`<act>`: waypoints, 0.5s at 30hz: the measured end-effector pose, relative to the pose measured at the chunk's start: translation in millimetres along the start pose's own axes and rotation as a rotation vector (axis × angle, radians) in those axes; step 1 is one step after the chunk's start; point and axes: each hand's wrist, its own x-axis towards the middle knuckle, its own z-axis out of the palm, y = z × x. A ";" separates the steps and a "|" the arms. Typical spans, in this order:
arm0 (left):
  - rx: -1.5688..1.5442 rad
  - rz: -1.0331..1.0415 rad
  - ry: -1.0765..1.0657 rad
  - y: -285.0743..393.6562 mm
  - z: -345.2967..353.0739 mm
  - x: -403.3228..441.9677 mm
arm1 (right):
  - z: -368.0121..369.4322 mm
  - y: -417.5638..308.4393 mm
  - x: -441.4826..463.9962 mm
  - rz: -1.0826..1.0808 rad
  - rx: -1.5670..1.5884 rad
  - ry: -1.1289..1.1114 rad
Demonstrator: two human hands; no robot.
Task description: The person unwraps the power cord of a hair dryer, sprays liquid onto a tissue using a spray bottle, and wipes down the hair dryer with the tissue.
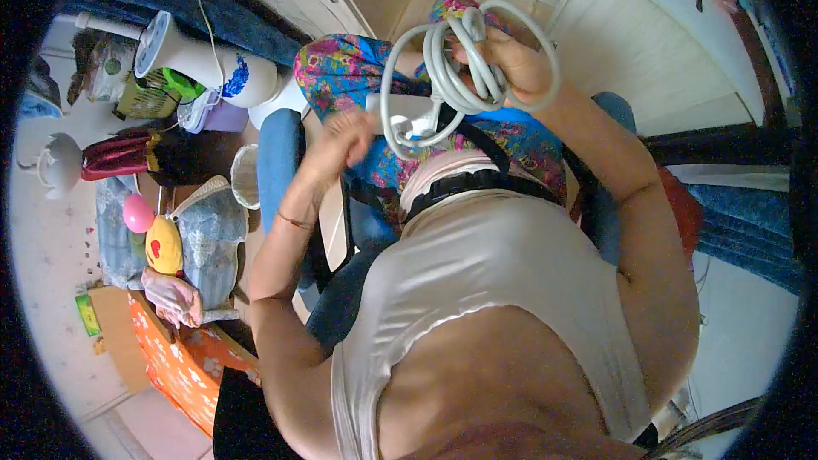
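My right hand (520,68) is wrapped around several loops of a thick white cable (460,77), held above my lap. At the lower left of the coil is a white block-like piece (400,108), which looks like the socket end of an extension cord. My left hand (351,138), slightly blurred, has its fingers curled at the left end of that piece. The coil hides part of the piece, so how they join is not visible. Beneath both hands lie my floral trousers (345,68), with a black strap (460,183) at the waist.
I sit in a blue chair, its armrest (281,153) beside my left forearm. At the left stand a white cylindrical appliance (200,64), a green basket (141,98) and a white bin (245,175). A white cabinet door (656,51) is at the upper right.
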 end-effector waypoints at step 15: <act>-0.109 0.272 -0.301 35.9 48.0 40.2 | -33.0 -22.1 3.9 -0.120 -0.358 -0.105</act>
